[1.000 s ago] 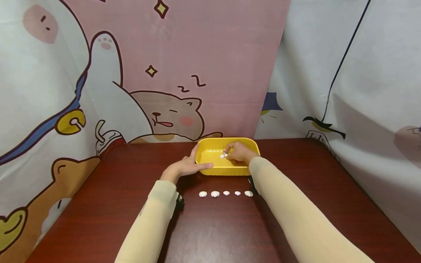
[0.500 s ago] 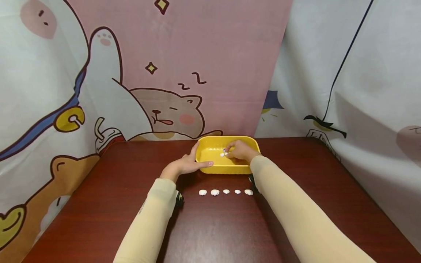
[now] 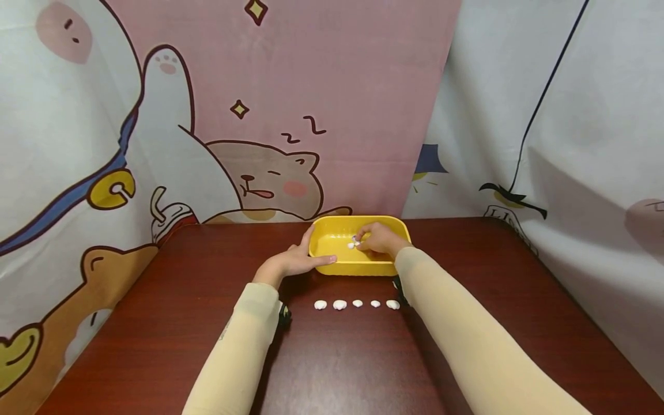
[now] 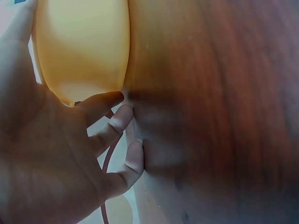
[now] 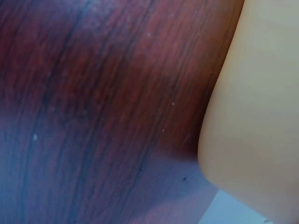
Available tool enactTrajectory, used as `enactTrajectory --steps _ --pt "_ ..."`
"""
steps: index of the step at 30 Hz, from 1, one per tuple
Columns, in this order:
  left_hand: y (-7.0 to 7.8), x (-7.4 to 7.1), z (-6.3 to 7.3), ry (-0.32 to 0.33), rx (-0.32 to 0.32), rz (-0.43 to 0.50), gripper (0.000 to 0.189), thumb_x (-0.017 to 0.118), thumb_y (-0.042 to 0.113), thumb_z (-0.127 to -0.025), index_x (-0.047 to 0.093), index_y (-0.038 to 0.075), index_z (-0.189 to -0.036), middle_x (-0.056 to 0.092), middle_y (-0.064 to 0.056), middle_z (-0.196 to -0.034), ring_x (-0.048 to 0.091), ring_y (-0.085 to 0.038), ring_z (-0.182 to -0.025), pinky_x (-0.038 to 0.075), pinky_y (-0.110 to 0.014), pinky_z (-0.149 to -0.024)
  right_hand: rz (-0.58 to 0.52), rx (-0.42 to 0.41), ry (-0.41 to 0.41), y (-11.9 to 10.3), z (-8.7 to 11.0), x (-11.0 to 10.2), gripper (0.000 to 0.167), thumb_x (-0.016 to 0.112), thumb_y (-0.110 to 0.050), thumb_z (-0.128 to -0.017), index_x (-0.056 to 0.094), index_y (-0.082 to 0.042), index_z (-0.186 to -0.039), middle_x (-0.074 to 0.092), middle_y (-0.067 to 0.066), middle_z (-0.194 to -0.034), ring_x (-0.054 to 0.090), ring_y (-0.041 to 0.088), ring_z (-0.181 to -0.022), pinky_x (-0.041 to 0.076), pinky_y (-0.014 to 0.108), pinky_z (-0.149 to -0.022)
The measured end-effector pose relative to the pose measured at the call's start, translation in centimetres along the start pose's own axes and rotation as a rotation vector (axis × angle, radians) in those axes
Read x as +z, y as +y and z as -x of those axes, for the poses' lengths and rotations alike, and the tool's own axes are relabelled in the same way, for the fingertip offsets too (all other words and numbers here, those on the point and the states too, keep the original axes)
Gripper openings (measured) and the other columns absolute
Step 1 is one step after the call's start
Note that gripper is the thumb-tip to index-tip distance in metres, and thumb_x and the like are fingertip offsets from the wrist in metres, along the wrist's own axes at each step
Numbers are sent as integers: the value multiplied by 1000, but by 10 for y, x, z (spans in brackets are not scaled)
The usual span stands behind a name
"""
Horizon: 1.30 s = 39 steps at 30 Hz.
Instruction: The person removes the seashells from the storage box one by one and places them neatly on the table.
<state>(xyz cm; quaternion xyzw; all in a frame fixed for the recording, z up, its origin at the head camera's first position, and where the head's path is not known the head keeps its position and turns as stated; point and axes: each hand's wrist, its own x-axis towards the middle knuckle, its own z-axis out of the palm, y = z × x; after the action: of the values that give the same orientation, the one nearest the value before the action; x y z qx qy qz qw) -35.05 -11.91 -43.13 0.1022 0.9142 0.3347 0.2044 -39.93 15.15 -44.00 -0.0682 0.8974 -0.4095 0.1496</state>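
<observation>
Head view: yellow tray (image 3: 358, 269) lies long axis crosswise, left hand (image 3: 295, 259) gripping its end, right hand (image 3: 383, 239) near shells (image 3: 351, 245), grip unclear.

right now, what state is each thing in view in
Yellow tray: upright, open-topped, on the table
Shells in tray: a few, bunched at the right hand
Shells on table: five, in a row, apart
Left hand: holding the tray's left end, thumb along the near rim
Right hand: inside the tray, fingers bent; grip on a shell unclear
Patterned cloth: hanging behind the table
</observation>
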Motion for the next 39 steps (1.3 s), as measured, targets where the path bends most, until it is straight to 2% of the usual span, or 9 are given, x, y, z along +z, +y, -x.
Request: enactTrajectory --steps 6,11,15,24,28,34,37,39 --pt "1 -1 6 7 29 25 127 69 85 -81 -13 44 -169 21 -31 -172 22 -46 -162 25 -67 -127 21 -3 5 0 1 1 18 75 -7 -96 72 0 -113 55 -2 -67 53 12 -55 48 23 -57" --pt "4 -1 8 6 17 28 124 67 84 -82 -13 45 -168 19 -30 -173 21 -45 -162 24 -66 -127 34 2 -2 1 -1 1 17 75 -7 -97 71 -1 -112 55 -1 -66 53 12 -54 47 23 -56" --pt "4 -1 6 -2 -5 14 124 65 87 -82 -16 47 -167 18 -29 -174 20 -43 -163 24 -65 -128 12 18 -12 1 -1 0 16 75 -5 -97 71 0 -111 54 -1 -62 51 12 -53 45 24 -55" --pt "4 -2 5 1 -3 22 123 68 82 -84 -15 47 -168 21 -28 -173 23 -43 -162 26 -64 -128 -55 52 -11 -6 4 0 15 74 -4 -97 70 3 -110 51 -1 -64 47 12 -52 43 24 -54" --pt "4 -1 7 6 24 33 126 69 83 -82 -11 44 -169 22 -30 -172 24 -45 -161 26 -66 -127 -51 46 -27 -5 8 -3 16 75 -8 -98 72 2 -111 51 -1 -64 45 14 -54 42 26 -56" --pt "4 -2 6 4 14 27 126 69 85 -80 -12 45 -169 21 -30 -173 23 -45 -162 24 -66 -127 60 16 -84 -9 12 -14 22 76 -18 -99 79 -1 -112 48 -4 -59 42 13 -54 40 27 -58" --pt "4 -2 8 4 6 37 126 69 86 -80 -13 47 -168 17 -30 -174 19 -45 -163 23 -67 -128 52 -19 -106 -15 15 -19 23 76 -18 -99 80 1 -111 47 -4 -58 37 11 -51 37 26 -56" --pt "4 -2 8 5 7 36 126 68 86 -80 -13 47 -168 17 -30 -174 19 -46 -163 23 -67 -128 37 -44 -102 -19 18 -22 24 76 -18 -99 80 3 -110 53 -1 -63 36 10 -50 38 26 -57"
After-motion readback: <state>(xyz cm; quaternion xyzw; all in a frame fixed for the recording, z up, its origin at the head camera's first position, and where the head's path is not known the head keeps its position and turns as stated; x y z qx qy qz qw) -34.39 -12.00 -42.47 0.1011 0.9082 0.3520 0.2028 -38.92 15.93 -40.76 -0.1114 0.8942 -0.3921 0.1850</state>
